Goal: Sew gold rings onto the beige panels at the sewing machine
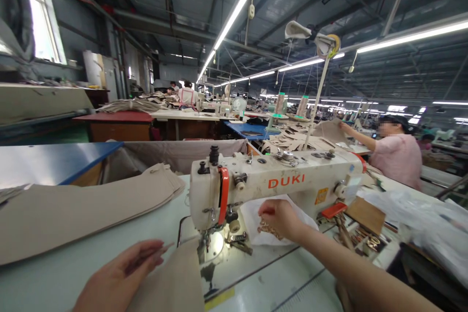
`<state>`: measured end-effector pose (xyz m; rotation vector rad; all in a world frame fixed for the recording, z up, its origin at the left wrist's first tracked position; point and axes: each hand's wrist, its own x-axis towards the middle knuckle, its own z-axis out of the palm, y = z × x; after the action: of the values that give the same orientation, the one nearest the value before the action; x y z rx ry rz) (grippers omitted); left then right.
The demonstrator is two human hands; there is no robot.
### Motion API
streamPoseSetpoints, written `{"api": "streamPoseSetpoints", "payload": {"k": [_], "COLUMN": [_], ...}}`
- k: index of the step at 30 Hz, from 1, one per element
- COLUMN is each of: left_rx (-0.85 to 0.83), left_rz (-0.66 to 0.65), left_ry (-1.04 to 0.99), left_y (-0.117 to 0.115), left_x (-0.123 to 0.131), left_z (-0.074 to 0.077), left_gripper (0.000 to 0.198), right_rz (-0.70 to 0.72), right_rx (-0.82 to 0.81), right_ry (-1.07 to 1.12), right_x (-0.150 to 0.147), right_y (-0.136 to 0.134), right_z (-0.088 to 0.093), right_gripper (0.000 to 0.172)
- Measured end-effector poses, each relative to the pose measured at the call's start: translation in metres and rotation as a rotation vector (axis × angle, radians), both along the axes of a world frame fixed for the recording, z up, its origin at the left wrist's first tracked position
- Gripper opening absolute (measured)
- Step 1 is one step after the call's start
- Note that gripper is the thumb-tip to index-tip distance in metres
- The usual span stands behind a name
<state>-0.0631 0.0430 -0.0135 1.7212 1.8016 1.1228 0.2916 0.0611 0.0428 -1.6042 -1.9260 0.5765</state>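
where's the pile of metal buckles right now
In the head view the metal buckles lie on a white cloth under the arm of the sewing machine, right of the needle, with the right hand reaching onto them.

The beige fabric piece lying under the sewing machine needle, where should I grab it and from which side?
Take the beige fabric piece by its near left edge, where the left hand already rests. Come in from the left, flat and low: the far end lies at the needle of the sewing machine, whose body blocks the right and top.
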Motion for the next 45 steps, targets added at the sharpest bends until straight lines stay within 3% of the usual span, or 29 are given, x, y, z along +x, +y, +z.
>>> {"api": "streamPoseSetpoints", "payload": {"k": [3, 6, 8, 11, 13, 17, 20, 23, 26, 37, 40, 45], "left_rx": [-0.141, -0.140, -0.109, -0.049, -0.028, -0.052, -0.094, -0.101, -0.103, -0.164, -0.169, -0.179], "left_rz": [-0.036, -0.077, -0.103, -0.132, -0.157, -0.245, -0.313, -0.396, -0.440, -0.316, -0.323, -0.357], "left_ry": [0.024, 0.026, 0.017, -0.024, -0.078, -0.217, -0.307, -0.320, -0.286, -0.320, -0.325, -0.278], "left_y": [-0.010, -0.022, -0.028, -0.033, -0.037, -0.048, -0.058, -0.065, -0.067, -0.066, -0.067, -0.071], "left_x": [0.009, 0.022, 0.027, 0.030, 0.031, 0.038, 0.046, 0.050, 0.050, 0.057, 0.058, 0.060], "left_z": [0.013, 0.031, 0.040, 0.043, 0.042, 0.042, 0.042, 0.039, 0.036, 0.037, 0.036, 0.039], "left_gripper": [0.032, 0.029, 0.028, 0.025, 0.023, 0.020, 0.019, 0.017, 0.016, 0.010, 0.012, 0.012], "right_rz": [-0.022, 0.014, 0.050, 0.078, 0.081, 0.077, 0.017, -0.027, 0.039, 0.202, 0.202, 0.203], "right_rx": [-0.108, -0.208, -0.351, -0.578, -0.640, -0.663, -0.592, -0.504, -0.456, -0.351, -0.288, -0.141], "right_ry": [0.285, 0.556, 0.862, 1.247, 1.306, 1.276, 1.220, 1.186, 1.128, 1.033, 1.015, 0.807], "right_x": [-0.001, -0.010, -0.018, -0.033, -0.043, -0.070, -0.096, -0.119, -0.133, -0.139, -0.140, -0.138], "right_y": [-0.021, -0.045, -0.060, -0.075, -0.079, -0.079, -0.075, -0.069, -0.063, -0.063, -0.065, -0.069], "right_z": [0.003, 0.010, 0.016, 0.019, 0.017, 0.001, -0.014, -0.028, -0.035, -0.042, -0.041, -0.041], "right_gripper": [0.015, 0.029, 0.033, 0.033, 0.030, 0.031, 0.036, 0.040, 0.040, 0.038, 0.031, 0.011]}}
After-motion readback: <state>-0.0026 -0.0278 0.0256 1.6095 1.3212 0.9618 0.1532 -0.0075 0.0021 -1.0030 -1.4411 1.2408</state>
